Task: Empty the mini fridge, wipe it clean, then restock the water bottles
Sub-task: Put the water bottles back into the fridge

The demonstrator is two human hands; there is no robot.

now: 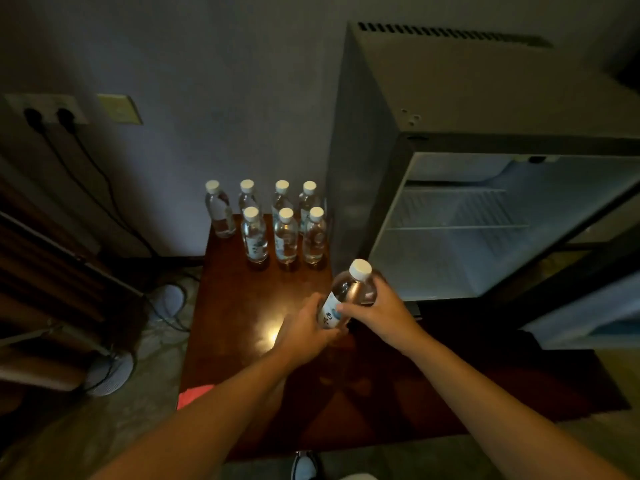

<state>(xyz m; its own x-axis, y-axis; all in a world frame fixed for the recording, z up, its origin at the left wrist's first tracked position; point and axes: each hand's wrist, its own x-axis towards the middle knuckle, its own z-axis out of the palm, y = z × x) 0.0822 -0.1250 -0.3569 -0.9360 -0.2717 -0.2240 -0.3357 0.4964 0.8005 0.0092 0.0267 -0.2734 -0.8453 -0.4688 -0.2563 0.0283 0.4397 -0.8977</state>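
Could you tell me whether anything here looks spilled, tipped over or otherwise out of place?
Nothing stands out. Seven water bottles stand upright and capped in two rows on the wooden table, and no spill shows. The left hand and right hand hold an eighth bottle, tilted. The mini fridge stands open, its shelves bare.

Both bare forearms reach forward and converge. The left hand [304, 329] curls round the lower body of a water bottle [348, 294], while the right hand [375, 306] grips its upper part, thumb laid across the front.
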